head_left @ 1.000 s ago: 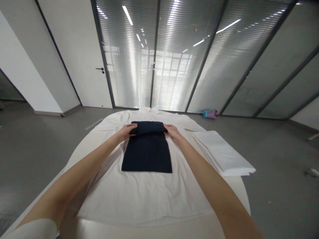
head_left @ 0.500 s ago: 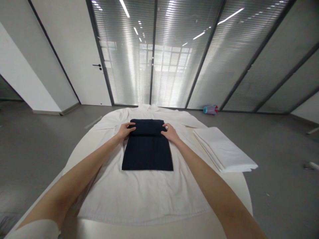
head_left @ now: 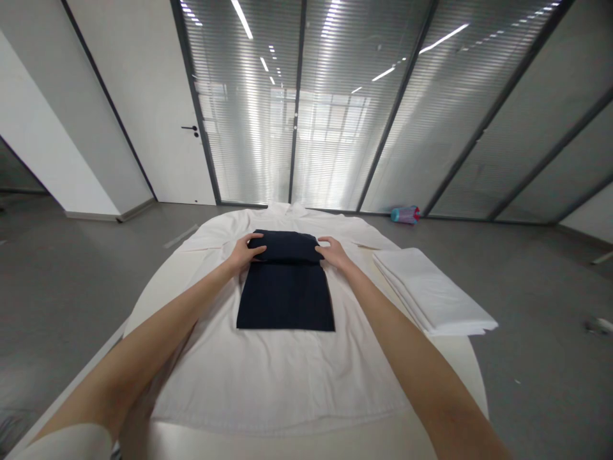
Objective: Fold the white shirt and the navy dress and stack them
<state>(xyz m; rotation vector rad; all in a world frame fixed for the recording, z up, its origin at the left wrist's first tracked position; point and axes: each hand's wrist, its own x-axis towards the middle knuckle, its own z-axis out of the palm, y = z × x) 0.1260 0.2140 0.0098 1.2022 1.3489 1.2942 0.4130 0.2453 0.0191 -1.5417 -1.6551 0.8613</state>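
A dark navy folded garment (head_left: 286, 294) lies flat on a white shirt (head_left: 268, 377) that is spread over a white round table (head_left: 460, 364). The garment's far end is folded back on itself into a thicker band. My left hand (head_left: 246, 251) grips the left end of that fold, thumb on top. At the band's right end rests my right hand (head_left: 334, 251), fingers curled over the edge. Both arms reach straight out across the shirt.
A stack of folded white cloth (head_left: 431, 291) sits on the table's right side. Beyond the table stand glass partitions with blinds and a white door (head_left: 158, 121). A blue and pink bottle (head_left: 405, 214) lies on the grey floor by the glass.
Both hands stayed on the fold at the garment's far end, shifting slightly; the right hand's fingers moved a little outward and back over the edge. The garment has not moved.
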